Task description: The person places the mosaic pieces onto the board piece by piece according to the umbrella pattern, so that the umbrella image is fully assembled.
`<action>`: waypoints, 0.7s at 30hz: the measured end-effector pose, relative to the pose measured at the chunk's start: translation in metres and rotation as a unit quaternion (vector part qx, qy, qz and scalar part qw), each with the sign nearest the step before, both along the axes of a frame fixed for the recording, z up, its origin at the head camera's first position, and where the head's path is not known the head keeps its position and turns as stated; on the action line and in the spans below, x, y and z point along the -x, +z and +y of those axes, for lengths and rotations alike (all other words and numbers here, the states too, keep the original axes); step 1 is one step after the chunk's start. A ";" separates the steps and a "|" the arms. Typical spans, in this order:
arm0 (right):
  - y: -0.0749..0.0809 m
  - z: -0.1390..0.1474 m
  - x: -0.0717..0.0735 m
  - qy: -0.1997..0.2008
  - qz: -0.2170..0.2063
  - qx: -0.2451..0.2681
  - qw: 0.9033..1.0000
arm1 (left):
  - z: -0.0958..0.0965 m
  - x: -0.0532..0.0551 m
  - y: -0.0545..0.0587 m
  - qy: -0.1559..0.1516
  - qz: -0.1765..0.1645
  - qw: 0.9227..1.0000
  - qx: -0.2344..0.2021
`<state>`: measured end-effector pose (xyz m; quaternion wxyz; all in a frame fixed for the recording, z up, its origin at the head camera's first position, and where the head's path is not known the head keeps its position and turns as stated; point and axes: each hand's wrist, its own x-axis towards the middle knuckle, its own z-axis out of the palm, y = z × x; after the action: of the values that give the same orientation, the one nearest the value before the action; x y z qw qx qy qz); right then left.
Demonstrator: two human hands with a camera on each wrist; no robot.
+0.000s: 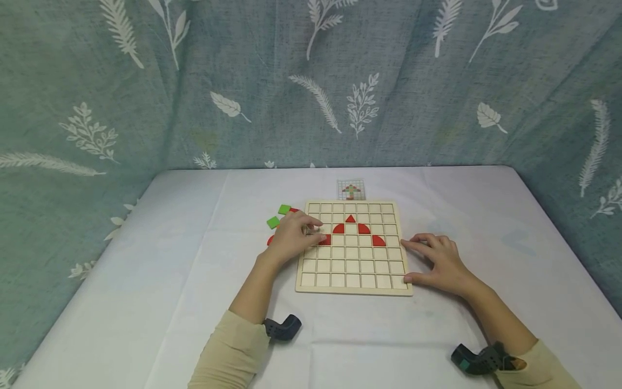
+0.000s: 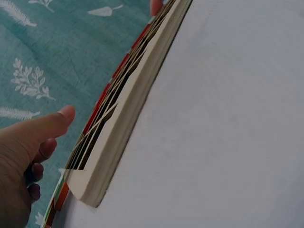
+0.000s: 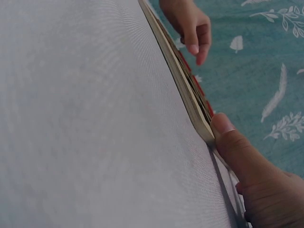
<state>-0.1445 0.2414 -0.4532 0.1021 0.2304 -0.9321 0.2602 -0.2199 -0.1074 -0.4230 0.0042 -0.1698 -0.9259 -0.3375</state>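
While the right hand [image 1: 439, 265] rests its spread thumb and fingers against the grid board [image 1: 352, 266] between both hands, the left hand [image 1: 291, 235] curves over the other side, fingers parted by a red piece [image 1: 328, 241], apparently empty. Piece-setting looks the step; next probably calls for pinching a green tile [image 1: 273, 222] beside the left hand.

No text, brand, number or sign can be read on the gridded board [image 1: 353, 292], printed card [image 1: 351, 189] or elsewhere.

White-clothed surface [image 1: 126, 302], creased | behind surface: blue-green fabric [image 1: 264, 116], white leaf prints [image 1: 225, 104] | left and right of surface: same fabric
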 end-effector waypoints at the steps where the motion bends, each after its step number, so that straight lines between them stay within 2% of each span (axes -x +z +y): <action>1: 0.000 0.000 0.000 0.001 0.000 0.000 1.000 | -0.001 0.001 0.001 0.002 0.001 1.000 0.000; 6: 0.000 0.000 0.000 -0.001 0.000 -0.002 1.000 | -0.008 0.004 0.004 0.014 -0.008 1.000 -0.001; 10: 0.000 0.000 0.000 -0.004 -0.002 -0.004 1.000 | -0.014 0.008 0.004 0.019 0.001 1.000 -0.011; 13: 0.000 0.001 0.000 -0.004 -0.003 -0.005 1.000 | -0.019 0.011 0.003 0.025 0.012 1.000 -0.012; 21: 0.001 0.001 0.000 0.000 -0.002 -0.005 1.000 | -0.032 0.019 -0.001 0.056 0.002 0.998 -0.018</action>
<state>-0.1443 0.2422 -0.4526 0.0988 0.2305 -0.9334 0.2565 -0.2389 -0.1397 -0.4238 0.0283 -0.1181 -0.9279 -0.3525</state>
